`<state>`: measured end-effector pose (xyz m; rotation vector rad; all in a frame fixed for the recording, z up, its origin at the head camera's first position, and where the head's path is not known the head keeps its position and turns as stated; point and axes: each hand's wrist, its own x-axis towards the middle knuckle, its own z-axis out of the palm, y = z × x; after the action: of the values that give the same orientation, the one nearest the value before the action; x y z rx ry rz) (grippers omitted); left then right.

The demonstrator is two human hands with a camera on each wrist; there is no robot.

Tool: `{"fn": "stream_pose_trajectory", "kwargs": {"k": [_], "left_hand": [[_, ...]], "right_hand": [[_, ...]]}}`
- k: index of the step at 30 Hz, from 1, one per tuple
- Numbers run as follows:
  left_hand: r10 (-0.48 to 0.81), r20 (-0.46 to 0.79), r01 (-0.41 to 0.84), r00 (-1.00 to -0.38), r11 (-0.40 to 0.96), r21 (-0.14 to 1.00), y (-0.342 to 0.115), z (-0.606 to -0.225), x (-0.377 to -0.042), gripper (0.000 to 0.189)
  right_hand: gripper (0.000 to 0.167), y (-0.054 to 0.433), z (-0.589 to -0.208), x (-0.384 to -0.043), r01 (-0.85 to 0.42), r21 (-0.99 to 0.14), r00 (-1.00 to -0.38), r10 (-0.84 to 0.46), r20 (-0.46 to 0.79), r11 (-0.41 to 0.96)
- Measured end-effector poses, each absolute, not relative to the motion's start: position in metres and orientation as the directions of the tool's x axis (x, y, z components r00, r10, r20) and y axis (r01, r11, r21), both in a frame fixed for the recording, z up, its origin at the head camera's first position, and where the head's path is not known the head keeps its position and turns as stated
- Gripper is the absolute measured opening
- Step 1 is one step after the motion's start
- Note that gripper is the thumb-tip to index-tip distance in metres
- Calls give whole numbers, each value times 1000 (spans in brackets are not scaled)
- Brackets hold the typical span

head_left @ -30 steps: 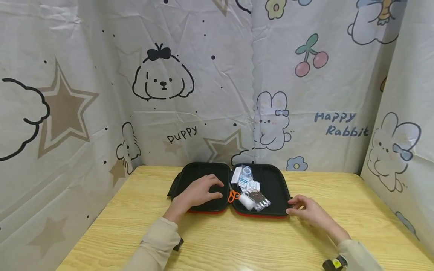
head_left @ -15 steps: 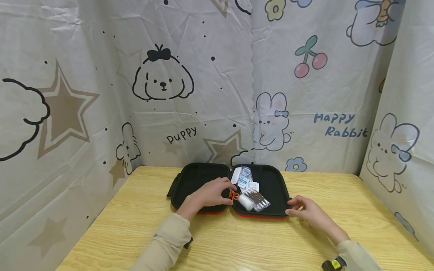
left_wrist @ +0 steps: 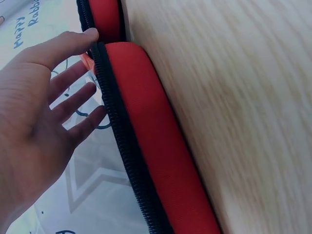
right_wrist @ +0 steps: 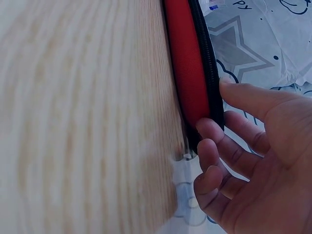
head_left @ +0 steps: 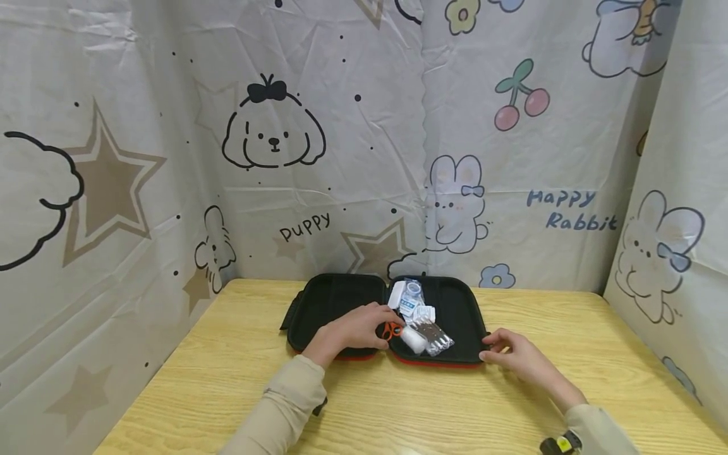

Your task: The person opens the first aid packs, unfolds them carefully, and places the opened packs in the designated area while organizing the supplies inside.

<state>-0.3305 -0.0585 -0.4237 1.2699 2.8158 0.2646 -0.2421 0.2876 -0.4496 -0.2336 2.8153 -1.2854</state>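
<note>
A red zippered case lies spread wide on the table, showing its black inside. My left hand reaches over the middle of it, thumb and fingers apart around the orange handles of a pair of scissors. In the left wrist view, the left fingers are loosely extended beside the zipper edge. My right hand holds the case's right side near the front corner, its thumb at the zipper rim and fingers on the outer side. The scissors' blades are largely hidden.
In the case's right half lie a white roll, a clear packet of brown-and-white sticks, a small white packet, a clear bag and a white box. A patterned cloth hangs behind the wooden table.
My left hand has moved rightward from above the case's left half to the scissors, its fingertips now around the handles. My right hand stays at the case's right side.
</note>
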Motion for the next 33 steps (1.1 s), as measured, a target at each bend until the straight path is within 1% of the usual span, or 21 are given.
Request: {"fn": "stream_pose_trajectory", "kwargs": {"k": [3, 9, 15, 20, 27, 31, 33], "left_hand": [[751, 47, 747, -659, 646, 155, -58, -425, -332, 51], [749, 120, 757, -651, 631, 169, -61, -426, -332, 46], [714, 203, 740, -670, 624, 252, -75, -424, -331, 48], [684, 245, 722, -687, 605, 337, -92, -422, -331, 46], [638, 296, 691, -711, 557, 460, -124, -423, -331, 52], [612, 317, 678, -724, 546, 493, -145, -424, -326, 55], [603, 325, 676, -729, 557, 483, -155, -425, -324, 54]], "right_hand": [[44, 289, -450, -242, -121, -756, -988, -152, 29, 644], [44, 289, -450, -243, -122, -757, -987, -157, 27, 642], [44, 289, -450, -243, -131, -757, -986, -164, 32, 641], [43, 291, -453, -245, -140, -753, -985, -167, 40, 644], [43, 292, -452, -245, -136, -747, -986, -162, 38, 651], [42, 290, -451, -244, -129, -747, -987, -158, 33, 652], [42, 289, -451, -244, -134, -747, -986, -164, 35, 652]]}}
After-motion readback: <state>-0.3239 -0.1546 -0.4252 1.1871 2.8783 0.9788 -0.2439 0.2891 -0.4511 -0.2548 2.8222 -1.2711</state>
